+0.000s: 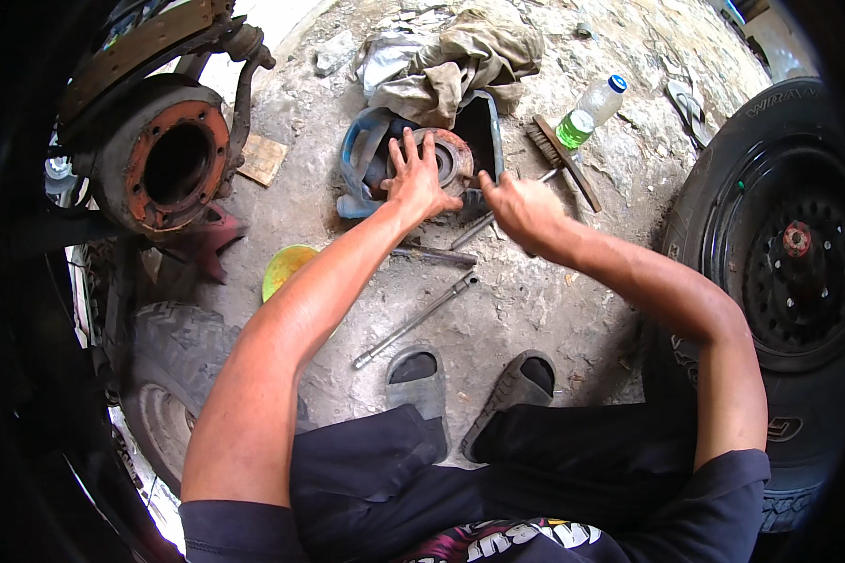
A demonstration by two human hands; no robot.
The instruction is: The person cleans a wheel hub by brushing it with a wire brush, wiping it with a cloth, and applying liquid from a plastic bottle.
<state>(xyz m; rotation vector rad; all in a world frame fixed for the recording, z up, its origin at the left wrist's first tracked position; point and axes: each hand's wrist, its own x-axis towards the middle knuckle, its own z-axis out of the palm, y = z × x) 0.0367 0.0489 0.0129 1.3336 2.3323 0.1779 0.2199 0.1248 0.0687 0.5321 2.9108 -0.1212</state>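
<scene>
My left hand (pixel 413 183) lies with fingers spread over a round metal part (pixel 455 155) with a rusty orange rim, which sits in a cut plastic container (pixel 349 164). My right hand (pixel 526 211) is closed beside that part's right edge, index finger and thumb toward it; what it holds, if anything, is hidden. A metal rod (pixel 471 233) lies just below my right hand, and a wooden brush (pixel 568 169) rests to its right. A dark bar (pixel 437 254) lies below the container.
An axle housing (pixel 214 169) stands left, above a tyre (pixel 174 342). A large wheel (pixel 699 211) is on the right. Cloths (pixel 469 70) lie behind the container, near a bottle (pixel 577 127). A green bowl (pixel 282 267), an extension bar (pixel 413 319) and my sandalled feet (pixel 413 375) are nearer.
</scene>
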